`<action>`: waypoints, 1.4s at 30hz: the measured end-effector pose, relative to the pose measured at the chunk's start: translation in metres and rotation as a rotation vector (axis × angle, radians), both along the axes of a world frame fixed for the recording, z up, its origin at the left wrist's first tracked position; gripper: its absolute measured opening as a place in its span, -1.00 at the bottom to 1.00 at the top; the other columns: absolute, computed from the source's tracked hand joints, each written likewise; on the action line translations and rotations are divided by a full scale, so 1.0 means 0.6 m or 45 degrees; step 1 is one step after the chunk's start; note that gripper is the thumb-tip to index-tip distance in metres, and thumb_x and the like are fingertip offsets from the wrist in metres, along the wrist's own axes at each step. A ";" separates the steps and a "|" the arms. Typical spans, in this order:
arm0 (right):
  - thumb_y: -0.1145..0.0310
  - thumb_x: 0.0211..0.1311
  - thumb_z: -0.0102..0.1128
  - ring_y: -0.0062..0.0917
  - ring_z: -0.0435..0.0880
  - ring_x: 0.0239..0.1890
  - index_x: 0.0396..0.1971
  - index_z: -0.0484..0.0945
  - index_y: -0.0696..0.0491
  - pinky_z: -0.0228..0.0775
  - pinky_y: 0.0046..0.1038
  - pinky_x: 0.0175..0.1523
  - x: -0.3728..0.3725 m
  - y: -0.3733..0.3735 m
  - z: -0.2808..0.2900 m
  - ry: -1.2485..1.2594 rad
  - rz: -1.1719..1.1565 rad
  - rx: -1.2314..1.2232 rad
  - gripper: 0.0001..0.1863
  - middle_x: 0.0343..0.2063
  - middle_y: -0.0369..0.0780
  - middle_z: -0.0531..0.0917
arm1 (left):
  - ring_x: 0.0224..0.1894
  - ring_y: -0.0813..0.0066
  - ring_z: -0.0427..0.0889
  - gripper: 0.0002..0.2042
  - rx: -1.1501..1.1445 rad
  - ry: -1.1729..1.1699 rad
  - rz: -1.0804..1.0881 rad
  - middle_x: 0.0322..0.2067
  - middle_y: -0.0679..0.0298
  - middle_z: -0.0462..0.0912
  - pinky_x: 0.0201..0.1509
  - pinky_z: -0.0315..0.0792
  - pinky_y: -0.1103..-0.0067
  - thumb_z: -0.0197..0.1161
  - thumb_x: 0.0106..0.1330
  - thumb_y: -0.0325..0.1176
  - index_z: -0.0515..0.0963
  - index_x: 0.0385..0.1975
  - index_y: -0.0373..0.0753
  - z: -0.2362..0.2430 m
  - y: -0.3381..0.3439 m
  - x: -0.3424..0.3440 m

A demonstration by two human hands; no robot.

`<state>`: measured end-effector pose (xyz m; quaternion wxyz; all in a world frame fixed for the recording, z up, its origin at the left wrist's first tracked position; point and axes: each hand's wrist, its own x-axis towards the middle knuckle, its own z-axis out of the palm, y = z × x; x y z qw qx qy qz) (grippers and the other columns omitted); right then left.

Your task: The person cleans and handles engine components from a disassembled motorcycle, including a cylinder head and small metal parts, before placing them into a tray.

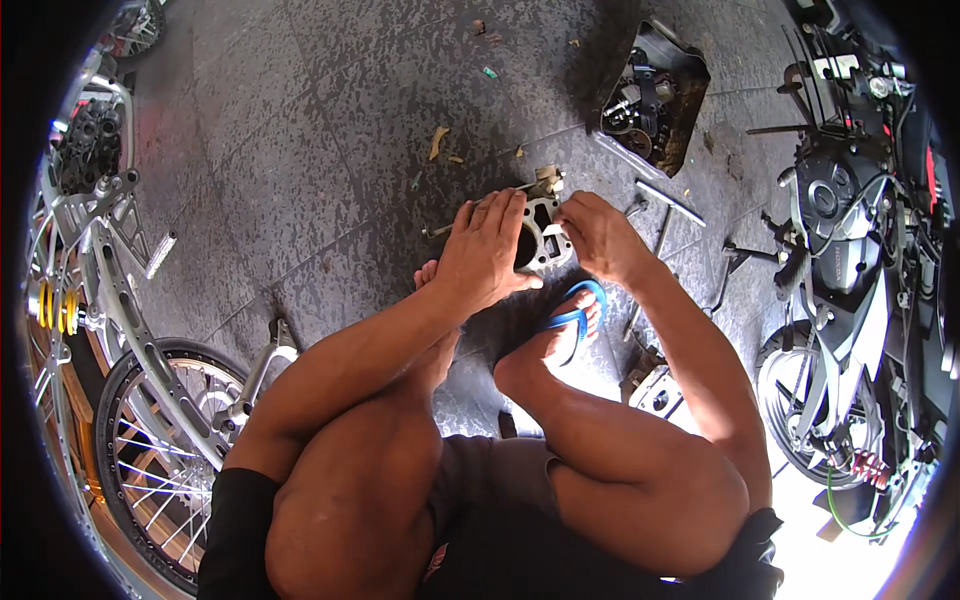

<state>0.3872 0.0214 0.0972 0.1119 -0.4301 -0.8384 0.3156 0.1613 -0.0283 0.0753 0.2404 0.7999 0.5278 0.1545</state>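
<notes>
A grey metal engine cylinder block (545,258), with a large round bore and rectangular openings in its top face, sits between my hands just beyond my feet. My left hand (482,245) lies across its left side, fingers along the top and thumb at the near edge, gripping it. At the block's right edge, my right hand (598,235) has its fingers pinched together. A small pale flat piece (553,230) shows by these fingertips; what exactly they hold is too small to make out. A metal fitting (549,179) stands at the block's far side.
A dark tray (690,110) of engine parts stands far right. A T-handle wrench (670,203) lies nearer, right of my hands. A motorcycle (840,240) stands at right, a frame with a spoked wheel (165,450) at left. Another metal engine part (657,392) lies beside my right foot.
</notes>
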 end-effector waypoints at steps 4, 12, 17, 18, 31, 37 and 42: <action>0.53 0.32 0.16 -0.08 0.60 -0.17 -0.23 0.56 0.15 0.50 -0.15 -0.03 0.017 0.002 -0.006 0.020 0.000 -0.093 -0.92 -0.30 -0.08 0.56 | 0.40 -0.03 0.35 0.19 -0.016 -0.007 0.018 0.37 -0.05 0.33 0.47 0.23 0.08 0.70 -0.21 0.02 0.15 0.43 -0.36 0.002 -0.002 -0.002; 0.56 0.28 0.18 -0.10 0.58 -0.19 -0.25 0.55 0.13 0.50 -0.18 -0.07 0.019 0.012 0.008 -0.061 0.143 -0.118 -0.93 -0.31 -0.09 0.55 | 0.40 -0.04 0.36 0.18 -0.017 -0.001 0.002 0.35 -0.09 0.35 0.48 0.23 0.12 0.70 -0.20 0.02 0.15 0.42 -0.39 0.004 0.002 -0.002; 0.56 0.23 0.22 -0.14 0.59 -0.17 -0.24 0.56 0.11 0.48 -0.19 -0.06 0.016 0.009 0.003 -0.035 0.169 -0.038 -0.88 -0.32 -0.11 0.55 | 0.40 -0.04 0.35 0.18 -0.022 -0.024 -0.017 0.36 -0.08 0.34 0.48 0.22 0.12 0.70 -0.20 0.02 0.15 0.42 -0.40 0.002 0.000 -0.002; 0.55 0.20 0.24 -0.16 0.60 -0.15 -0.24 0.57 0.11 0.48 -0.20 -0.03 0.011 0.010 0.001 -0.044 0.166 -0.036 -0.87 -0.32 -0.12 0.57 | 0.40 -0.04 0.35 0.18 -0.019 -0.038 -0.018 0.36 -0.08 0.34 0.48 0.22 0.12 0.70 -0.20 0.03 0.16 0.42 -0.40 0.002 0.000 -0.004; 0.60 0.24 0.20 -0.14 0.58 -0.19 -0.23 0.52 0.12 0.49 -0.17 -0.10 0.014 0.011 0.002 0.007 0.157 -0.053 -0.87 -0.29 -0.11 0.54 | 0.41 -0.05 0.34 0.16 -0.043 -0.014 0.003 0.36 -0.10 0.34 0.48 0.22 0.12 0.70 -0.17 0.01 0.15 0.42 -0.38 0.003 -0.002 -0.003; 0.57 0.24 0.20 -0.12 0.57 -0.16 -0.22 0.53 0.11 0.49 -0.18 -0.05 0.013 0.014 0.001 -0.104 0.264 -0.113 -0.87 -0.29 -0.10 0.54 | 0.42 -0.03 0.34 0.16 -0.058 -0.028 -0.007 0.37 -0.10 0.33 0.50 0.20 0.14 0.69 -0.16 0.02 0.14 0.42 -0.39 0.002 -0.002 -0.005; 0.60 0.21 0.20 -0.12 0.57 -0.17 -0.22 0.53 0.10 0.48 -0.18 -0.05 0.029 0.001 0.007 -0.060 0.261 -0.082 -0.84 -0.30 -0.10 0.54 | 0.41 -0.02 0.34 0.16 -0.034 -0.016 -0.017 0.36 -0.08 0.33 0.49 0.20 0.13 0.70 -0.17 0.02 0.15 0.42 -0.38 0.000 0.000 -0.003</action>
